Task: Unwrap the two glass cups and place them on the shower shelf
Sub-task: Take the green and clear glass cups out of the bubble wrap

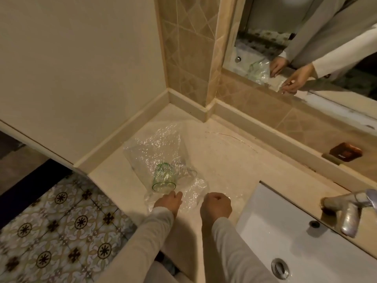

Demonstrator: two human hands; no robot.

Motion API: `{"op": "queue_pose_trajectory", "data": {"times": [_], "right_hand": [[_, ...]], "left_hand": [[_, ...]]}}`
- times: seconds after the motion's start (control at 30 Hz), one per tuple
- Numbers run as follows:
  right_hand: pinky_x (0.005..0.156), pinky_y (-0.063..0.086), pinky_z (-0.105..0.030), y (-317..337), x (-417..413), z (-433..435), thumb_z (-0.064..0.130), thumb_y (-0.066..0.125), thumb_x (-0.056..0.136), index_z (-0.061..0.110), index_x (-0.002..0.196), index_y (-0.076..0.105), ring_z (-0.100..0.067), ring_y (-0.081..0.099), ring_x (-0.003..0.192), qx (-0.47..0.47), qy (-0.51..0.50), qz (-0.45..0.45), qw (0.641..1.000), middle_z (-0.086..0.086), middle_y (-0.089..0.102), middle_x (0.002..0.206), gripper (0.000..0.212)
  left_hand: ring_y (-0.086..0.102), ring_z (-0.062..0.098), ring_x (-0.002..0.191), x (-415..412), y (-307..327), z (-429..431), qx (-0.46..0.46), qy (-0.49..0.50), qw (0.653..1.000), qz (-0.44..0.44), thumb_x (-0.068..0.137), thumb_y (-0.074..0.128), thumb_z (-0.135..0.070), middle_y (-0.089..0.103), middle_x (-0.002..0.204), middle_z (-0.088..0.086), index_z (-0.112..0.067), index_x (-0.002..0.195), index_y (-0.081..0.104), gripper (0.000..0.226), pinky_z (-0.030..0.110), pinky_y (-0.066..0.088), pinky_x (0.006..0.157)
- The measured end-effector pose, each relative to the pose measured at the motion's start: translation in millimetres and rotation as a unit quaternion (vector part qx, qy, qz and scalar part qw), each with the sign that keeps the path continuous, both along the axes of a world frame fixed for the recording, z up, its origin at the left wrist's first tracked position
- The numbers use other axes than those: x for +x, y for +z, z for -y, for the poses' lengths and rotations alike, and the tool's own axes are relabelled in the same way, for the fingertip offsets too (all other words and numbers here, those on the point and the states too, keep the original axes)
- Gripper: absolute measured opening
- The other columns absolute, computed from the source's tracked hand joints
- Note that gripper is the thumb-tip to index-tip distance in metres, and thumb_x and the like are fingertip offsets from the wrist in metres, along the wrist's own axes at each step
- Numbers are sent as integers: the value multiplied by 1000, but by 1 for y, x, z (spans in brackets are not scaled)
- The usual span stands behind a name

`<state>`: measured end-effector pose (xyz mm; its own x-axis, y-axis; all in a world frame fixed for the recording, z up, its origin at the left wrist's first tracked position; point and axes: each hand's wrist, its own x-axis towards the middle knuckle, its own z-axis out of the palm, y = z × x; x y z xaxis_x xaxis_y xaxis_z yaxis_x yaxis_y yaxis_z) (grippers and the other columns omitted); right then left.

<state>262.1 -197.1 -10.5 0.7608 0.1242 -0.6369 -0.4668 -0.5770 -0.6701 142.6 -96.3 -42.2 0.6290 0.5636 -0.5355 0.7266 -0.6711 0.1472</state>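
Your left hand (168, 202) lies on the near edge of the bubble wrap (159, 144), fingers reaching forward, so the grip looks released: pressing, not pinching. Your right hand (216, 206) is clenched, knuckles up, on the wrap's near right edge; the mirror (265, 27) shows it pinching the sheet. Just beyond the left fingers the green-tinted glass cup (163, 179) lies on its side on the opened wrap, mouth toward you, bare on top. Right beside it sits what looks like the second cup (190, 174), clearer and half under a fold; hard to be sure. All of it is on the worktop (224, 152), left of the sink (275, 221). Step in hand: unwrapping, probably near done for the green cup, second not freed. Next: hold the sheet flat with the left, peel the fold off, and watch the cups for rolling. Shower shelf not in view; placing not started.
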Motion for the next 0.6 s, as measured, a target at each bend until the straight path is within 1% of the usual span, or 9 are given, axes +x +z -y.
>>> {"op": "queue_pose_trajectory", "data": {"times": [0.1,0.13,0.17,0.27,0.33,0.37,0.43,0.5,0.6], "right_hand": [[58,47,-21,2,4,-1,18,59,87,18,88,69,-19,66,74,7,6,32,999,-4,74,88,10],[53,44,-15,4,5,-2,18,64,86,16,93,66,-16,64,72,19,9,21,1000,-3,72,89,8],[49,40,-10,5,7,-2,15,68,84,14,98,64,-12,61,71,34,11,3,999,-4,70,91,15],[48,34,-9,7,15,-4,6,69,82,18,113,58,-8,54,72,54,35,-51,997,-5,62,104,35],[45,30,-10,6,18,-8,-1,61,84,19,100,56,-13,43,61,82,49,-73,993,-3,52,89,26],[46,28,-14,6,18,-11,-5,55,82,13,85,53,-16,33,57,112,36,-91,989,-2,43,78,18],[51,21,-28,4,18,-15,-7,49,80,9,72,47,-20,21,61,159,-2,-132,978,-5,30,66,18],[53,22,-33,4,19,-18,-6,49,76,9,63,44,-19,22,58,183,-16,-167,969,-6,28,62,21],[52,33,-29,-2,22,-19,-3,53,74,13,62,48,-18,29,55,193,-8,-187,963,-6,32,61,21]], "left_hand": [[54,35,111,-2,2,0,-6,15,1000,22,101,42,-38,50,129,14,-12,128,43,38,42,45,87],[55,34,110,-3,2,2,2,22,999,43,97,48,-41,52,126,13,-12,128,46,42,41,46,86],[59,32,103,-3,4,3,32,20,996,83,91,59,-43,57,118,13,-11,123,52,46,39,49,82],[65,28,57,-4,10,9,107,-16,982,154,52,94,-38,66,74,11,-8,86,72,50,30,53,45],[63,28,51,1,12,10,134,-4,972,193,47,95,-37,65,69,9,-10,80,73,48,28,51,41],[63,28,53,4,14,10,140,3,969,206,50,94,-36,66,70,8,-11,82,73,46,28,51,43],[65,28,59,10,18,8,129,25,964,233,56,92,-34,67,75,8,-11,85,73,42,29,53,48],[65,30,62,15,22,7,114,36,959,256,61,90,-32,68,78,10,-9,88,73,40,32,55,52],[66,31,63,20,26,7,105,44,955,272,61,90,-30,69,80,12,-7,89,73,40,34,56,54]]}}
